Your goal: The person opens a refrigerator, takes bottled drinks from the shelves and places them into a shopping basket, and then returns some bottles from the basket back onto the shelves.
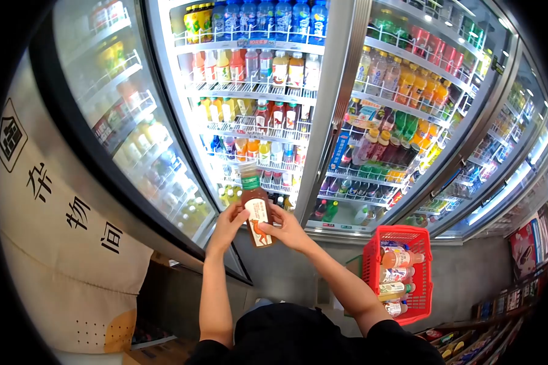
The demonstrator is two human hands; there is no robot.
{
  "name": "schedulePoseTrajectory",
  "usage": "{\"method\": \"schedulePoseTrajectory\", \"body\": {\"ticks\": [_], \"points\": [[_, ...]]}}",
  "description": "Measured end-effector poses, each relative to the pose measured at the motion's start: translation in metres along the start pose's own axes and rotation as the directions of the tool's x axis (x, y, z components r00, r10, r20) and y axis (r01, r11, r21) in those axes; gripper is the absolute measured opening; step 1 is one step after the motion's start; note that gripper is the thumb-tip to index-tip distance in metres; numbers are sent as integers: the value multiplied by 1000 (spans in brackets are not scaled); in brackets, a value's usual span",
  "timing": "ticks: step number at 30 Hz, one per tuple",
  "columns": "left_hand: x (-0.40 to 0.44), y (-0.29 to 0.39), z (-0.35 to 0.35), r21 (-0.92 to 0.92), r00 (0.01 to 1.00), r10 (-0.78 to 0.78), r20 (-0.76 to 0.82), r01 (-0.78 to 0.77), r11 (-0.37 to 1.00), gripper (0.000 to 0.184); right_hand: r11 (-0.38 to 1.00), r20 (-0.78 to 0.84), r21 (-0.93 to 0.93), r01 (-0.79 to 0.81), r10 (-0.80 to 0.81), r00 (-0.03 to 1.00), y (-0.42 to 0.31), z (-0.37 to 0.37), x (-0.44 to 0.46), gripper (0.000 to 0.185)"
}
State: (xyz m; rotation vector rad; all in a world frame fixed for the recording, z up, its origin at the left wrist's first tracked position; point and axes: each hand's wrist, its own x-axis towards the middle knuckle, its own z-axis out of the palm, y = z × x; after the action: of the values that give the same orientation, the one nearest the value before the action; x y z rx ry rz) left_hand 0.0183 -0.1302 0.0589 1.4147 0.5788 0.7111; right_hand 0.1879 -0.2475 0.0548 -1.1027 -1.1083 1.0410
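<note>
A dark reddish-brown drink bottle with a green neck band, a pale cap and a white-and-orange label is held in front of the open fridge. My left hand grips its left side, thumb on the label. From the right, my right hand holds it too, its thumb across the label's lower part. The bottle stands nearly upright, tilted slightly. Behind it, fridge shelves carry rows of bottles, some with similar red-brown contents. The fingers behind the bottle are partly hidden.
A red basket with several drink bottles stands at the lower right. The glass door swings open at left, beside a beige curtain. Closed fridges line the right, and a rack of packaged goods is at lower right.
</note>
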Motion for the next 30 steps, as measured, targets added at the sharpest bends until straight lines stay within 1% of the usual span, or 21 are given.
{"method": "schedulePoseTrajectory", "body": {"ticks": [2, 4, 6, 7, 8, 12, 14, 18, 20, 21, 22, 24, 25, 30], "points": [[-16, 12, -28, -4, 998, -55, -3, 55, 998, 41, 997, 75, 67, -48, 42, 996, 7, 20, 9, 80], [-13, 10, -36, 14, 999, -49, 3, 49, 999, 40, 997, 84, 56, -58, 54, 995, 13, 22, 13, 79], [0, 6, -50, 8, 997, -55, 56, 54, 998, 43, 995, 44, 73, -61, 58, 997, 21, 29, 23, 78], [6, 9, -49, 37, 997, -60, 45, 59, 998, 46, 994, 27, 88, -60, 58, 998, 17, 30, 25, 77], [17, 12, -51, 43, 996, -71, 63, 68, 997, 46, 1000, -33, 6, 17, -16, 999, 22, 25, 33, 73], [55, 24, -43, 194, 975, -133, 180, 97, 976, 52, 1000, -138, -9, 3, -4, 990, 17, 15, 43, 72], [76, 20, -42, 192, 967, -96, 234, 50, 980, 52, 1000, -198, 21, 19, -15, 980, 16, 10, 51, 72], [112, 14, -40, 154, 945, -143, 295, 100, 983, 53, 1000, -274, -8, -12, 10, 962, 10, 1, 64, 72], [125, 14, -40, 189, 925, -153, 348, 91, 978, 53, 1000, -300, -6, -16, 13, 954, 21, -5, 69, 73], [134, 7, -43, 189, 909, -159, 385, 91, 978, 55, 1000, -330, 23, -8, 15, 944, 26, -7, 71, 73], [136, 7, -43, 188, 907, -164, 387, 97, 977, 55, 999, -357, 52, 3, 16, 934, 28, -7, 73, 74], [141, 10, -42, 122, 890, -145, 432, 102, 987, 58, 997, -327, 77, -10, 35, 944, 30, -10, 82, 71], [147, 3, -44, 126, 887, -161, 433, 117, 985, 64, 997, -326, 81, -13, 39, 945, 31, -11, 88, 70], [161, -20, -62, 87, 896, -154, 416, 129, 988, 71, 997, -275, 58, -52, 66, 959, 41, -22, 120, 69]]}}
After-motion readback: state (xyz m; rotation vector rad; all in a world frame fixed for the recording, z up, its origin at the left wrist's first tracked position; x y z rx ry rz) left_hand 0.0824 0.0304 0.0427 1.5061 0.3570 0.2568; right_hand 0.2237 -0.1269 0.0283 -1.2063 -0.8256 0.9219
